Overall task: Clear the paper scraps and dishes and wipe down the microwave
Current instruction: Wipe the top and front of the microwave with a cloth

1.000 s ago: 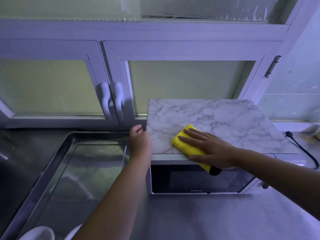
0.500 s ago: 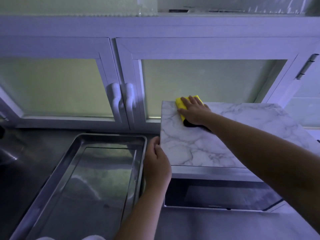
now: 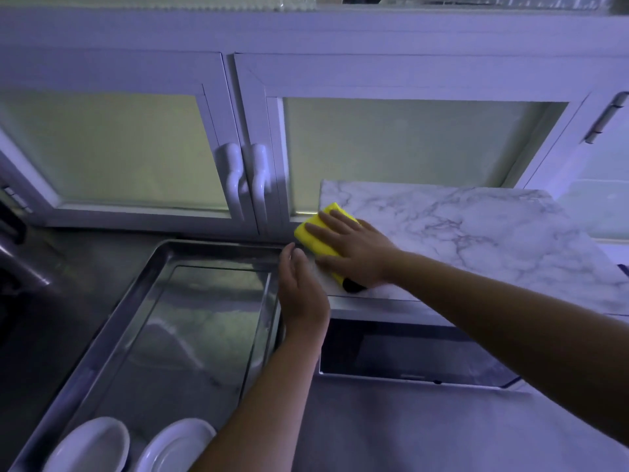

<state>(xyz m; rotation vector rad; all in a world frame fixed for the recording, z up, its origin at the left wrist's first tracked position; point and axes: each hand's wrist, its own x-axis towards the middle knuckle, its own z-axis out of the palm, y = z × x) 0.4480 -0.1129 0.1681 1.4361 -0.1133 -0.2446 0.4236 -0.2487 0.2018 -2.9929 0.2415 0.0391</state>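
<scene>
A microwave (image 3: 401, 352) with a marble-patterned top (image 3: 483, 233) stands on the steel counter at the right. My right hand (image 3: 354, 250) lies flat with straight fingers on a yellow sponge (image 3: 313, 236), pressing it onto the top's left edge. The sponge's dark underside shows near my wrist. My left hand (image 3: 301, 291) rests against the microwave's left front corner, fingers relaxed and holding nothing. Two white dishes (image 3: 92, 444) (image 3: 177, 447) sit at the near end of a metal tray (image 3: 102, 335). No paper scraps are in view.
White cabinet doors with frosted panes and two handles (image 3: 245, 180) run behind the counter. A dark sink area (image 3: 20, 284) lies at the far left. Grey counter surface (image 3: 408, 430) stretches in front of the microwave.
My right hand slid the sponge from the top's front to its back left corner, then forward along the left edge. My left hand stayed at the microwave's left corner. The dishes came into view.
</scene>
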